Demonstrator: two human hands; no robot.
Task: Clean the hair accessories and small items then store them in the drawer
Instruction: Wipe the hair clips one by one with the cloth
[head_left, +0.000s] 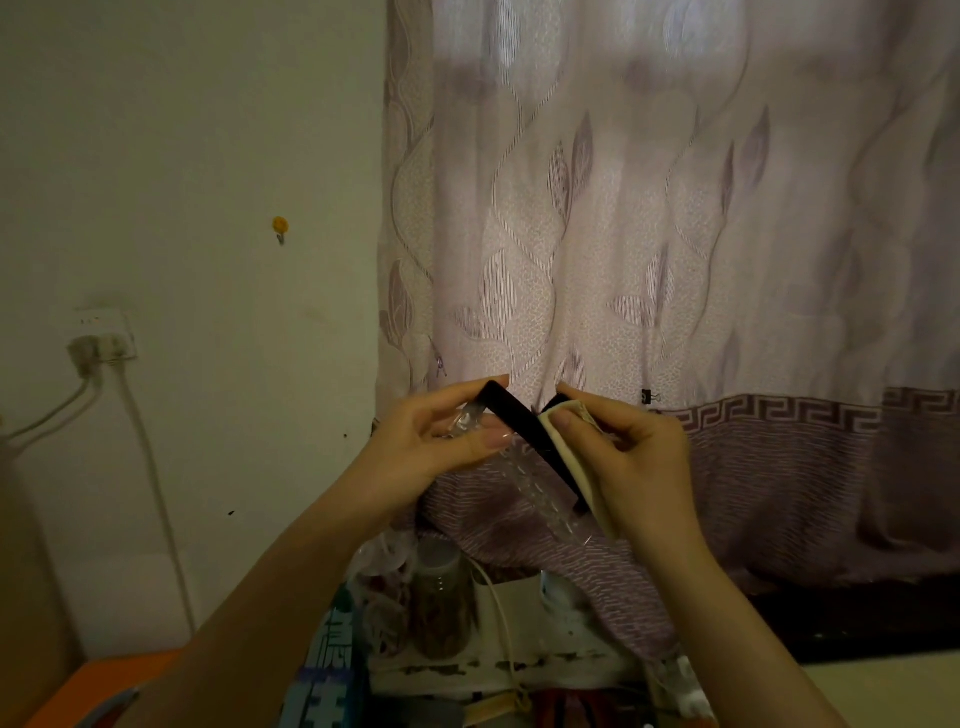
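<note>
Orange surface (104, 680) at bottom-left corner, w/ a white wall socket (106, 332) above it, plugs in & two cables hanging down. Small yellow hook (280, 225) higher up on the wall. Left hand (441, 436) raised mid-frame, fingers & thumb pinching the upper end of a black hair clip (511, 415) that has a clear toothed part under it; something clear & crinkly also sits in that hand, can't tell what. Clip slants down to the right, held in the air in front of the curtain (675, 260), well above the clutter. Right hand (634, 457) grips a folded cream cloth (558, 441) pressed against the clip's black side, thumb on top of the cloth. Below the hands: a clear jar (444, 597) w/ brownish contents, a blue-printed pack just left of it, white cord draped across. Small black binder clip (647, 396) on the curtain, right of the hands.
</note>
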